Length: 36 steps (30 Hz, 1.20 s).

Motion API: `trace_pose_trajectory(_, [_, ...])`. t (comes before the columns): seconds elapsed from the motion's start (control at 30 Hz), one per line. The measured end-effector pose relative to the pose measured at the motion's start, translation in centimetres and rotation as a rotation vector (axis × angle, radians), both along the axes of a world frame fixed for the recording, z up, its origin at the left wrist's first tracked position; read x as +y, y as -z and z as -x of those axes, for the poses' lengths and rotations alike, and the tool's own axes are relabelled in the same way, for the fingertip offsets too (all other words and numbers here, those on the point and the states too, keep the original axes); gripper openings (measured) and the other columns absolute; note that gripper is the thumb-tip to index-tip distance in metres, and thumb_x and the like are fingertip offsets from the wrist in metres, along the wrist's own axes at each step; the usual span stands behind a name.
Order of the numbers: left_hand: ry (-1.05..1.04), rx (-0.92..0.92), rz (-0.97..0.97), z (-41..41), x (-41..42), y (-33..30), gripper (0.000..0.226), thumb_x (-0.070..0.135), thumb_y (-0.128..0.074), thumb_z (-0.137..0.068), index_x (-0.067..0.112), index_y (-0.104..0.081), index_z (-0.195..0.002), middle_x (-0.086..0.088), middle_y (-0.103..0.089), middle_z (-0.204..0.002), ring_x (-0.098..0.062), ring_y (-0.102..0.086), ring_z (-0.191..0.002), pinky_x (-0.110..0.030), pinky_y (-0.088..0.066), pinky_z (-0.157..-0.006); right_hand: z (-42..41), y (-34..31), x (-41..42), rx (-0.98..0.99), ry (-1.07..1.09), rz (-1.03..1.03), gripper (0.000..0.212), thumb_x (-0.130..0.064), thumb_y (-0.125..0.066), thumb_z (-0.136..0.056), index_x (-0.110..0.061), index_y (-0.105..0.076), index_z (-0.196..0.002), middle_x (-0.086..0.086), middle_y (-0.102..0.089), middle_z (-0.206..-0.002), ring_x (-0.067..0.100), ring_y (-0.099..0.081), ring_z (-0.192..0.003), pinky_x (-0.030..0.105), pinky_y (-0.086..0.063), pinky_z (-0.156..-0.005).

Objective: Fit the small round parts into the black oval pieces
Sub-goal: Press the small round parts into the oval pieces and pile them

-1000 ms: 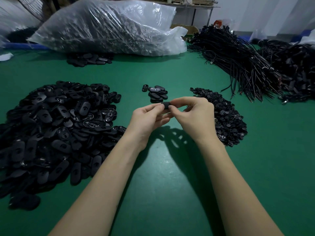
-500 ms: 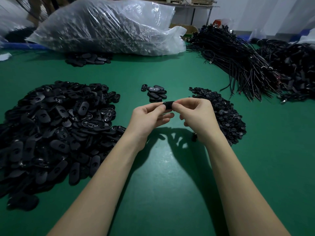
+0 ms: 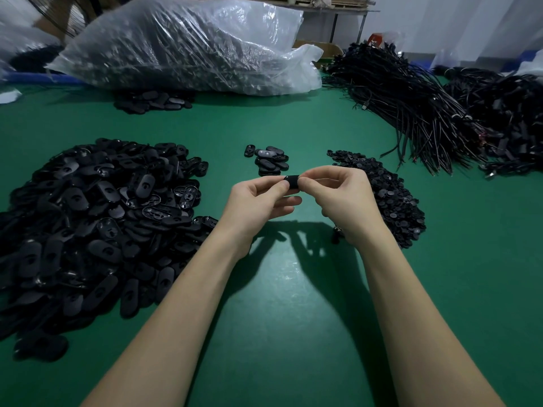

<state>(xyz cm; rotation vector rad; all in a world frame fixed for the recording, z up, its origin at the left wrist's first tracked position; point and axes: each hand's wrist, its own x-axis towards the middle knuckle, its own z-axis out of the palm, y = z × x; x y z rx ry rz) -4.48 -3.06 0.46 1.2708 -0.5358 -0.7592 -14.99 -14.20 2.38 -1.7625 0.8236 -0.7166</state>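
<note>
Black oval piece [image 3: 292,182] is sitting pinched between both hands above the green bench [image 3: 282,333]; left hand [image 3: 258,205] and right hand [image 3: 342,198] are gripping its ends, fingers curled, forearms converging.

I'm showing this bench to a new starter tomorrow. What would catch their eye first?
Probably the two hands, left hand and right hand, pinching one black oval piece between them at mid-table. Next, the big heap of oval pieces on the left of the green table, and the smaller pile of round parts just right of the hands.
</note>
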Motion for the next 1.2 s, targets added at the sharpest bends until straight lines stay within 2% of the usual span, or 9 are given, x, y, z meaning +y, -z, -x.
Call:
trace_pose_trajectory(0.2, [-0.005, -0.07, -0.027, 0.0, 0.2, -0.1, 0.016, 0.007, -0.058, -0.1, 0.01, -0.073, -0.104, -0.006, -0.079, -0.097, -0.017, -0.074, -0.084, -0.023, -0.058, -0.071, 0.2, -0.4, 0.1, 0.027, -0.021, 0.026, 0.005, -0.025, -0.08, -0.086, -0.024, -0.078, -0.081, -0.012, -0.07, -0.06, 0.003, -0.052, -0.052, 0.029, -0.044, -0.063])
trace_pose_trajectory(0.3, [0.0, -0.083, -0.042, -0.1, 0.3, -0.1, 0.018, 0.004, -0.056, -0.1, 0.008, -0.073, -0.104, -0.008, -0.079, -0.095, -0.017, -0.074, -0.083, -0.023, -0.059, -0.072, 0.3, -0.5, 0.0, 0.05, -0.001, 0.081, 0.01, -0.029, -0.084, -0.081, -0.028, -0.075, -0.084, -0.009, -0.073, -0.065, 0.004, -0.059, -0.049, 0.018, -0.046, -0.055])
trace_pose_trajectory(0.4, [0.01, -0.063, -0.04, -0.4, 0.4, 0.0, 0.018, 0.003, -0.055, -0.099, 0.008, -0.073, -0.101, -0.01, -0.078, -0.092, -0.018, -0.074, -0.082, -0.024, -0.059, -0.074, 0.7, -0.5, -0.1, 0.055, -0.034, -0.015, 0.02, -0.034, -0.088, -0.079, -0.026, -0.075, -0.093, -0.005, -0.073, -0.074, 0.007, -0.064, -0.054, 0.019, -0.049, -0.052])
trace_pose_trajectory(0.47, [0.038, -0.04, -0.018, -0.6, 0.5, 0.0, 0.014, 0.004, -0.059, -0.098, 0.006, -0.073, -0.101, -0.011, -0.077, -0.091, -0.019, -0.074, -0.082, -0.024, -0.058, -0.075, 0.8, -0.5, 0.0, 0.017, -0.107, -0.13, 0.018, -0.029, -0.086, -0.082, -0.019, -0.076, -0.093, -0.003, -0.076, -0.079, 0.007, -0.064, -0.056, 0.018, -0.05, -0.051])
trace_pose_trajectory(0.63, [0.086, -0.006, 0.013, -1.0, 0.7, 0.0, 0.012, 0.004, -0.061, -0.097, 0.006, -0.073, -0.098, -0.009, -0.077, -0.089, -0.019, -0.075, -0.082, -0.022, -0.057, -0.076, 1.1, -0.9, 0.1, 0.002, -0.221, -0.196, 0.014, -0.02, -0.081, -0.088, -0.009, -0.076, -0.096, 0.001, -0.078, -0.081, 0.01, -0.067, -0.06, 0.019, -0.053, -0.055])
trace_pose_trajectory(1.0, [0.048, -0.106, 0.016, -0.6, 0.6, -0.1, 0.011, 0.0, -0.062, -0.096, 0.003, -0.072, -0.099, -0.012, -0.077, -0.091, -0.02, -0.074, -0.084, -0.022, -0.058, -0.078, 0.8, -1.3, 0.1, 0.026, -0.153, -0.141, 0.007, -0.011, -0.079, -0.085, -0.008, -0.076, -0.09, 0.002, -0.077, -0.074, 0.012, -0.075, -0.069, 0.022, -0.058, -0.06])
trace_pose_trajectory(1.2, [0.057, -0.154, 0.015, -1.0, 0.8, -0.2, 0.01, 0.0, -0.063, -0.095, 0.002, -0.072, -0.101, -0.011, -0.077, -0.09, -0.018, -0.075, -0.082, -0.022, -0.058, -0.077, 1.0, -1.5, 0.2, -0.005, -0.199, -0.161, 0.005, -0.01, -0.079, -0.088, -0.007, -0.077, -0.091, 0.004, -0.078, -0.076, 0.013, -0.075, -0.071, 0.023, -0.059, -0.061])
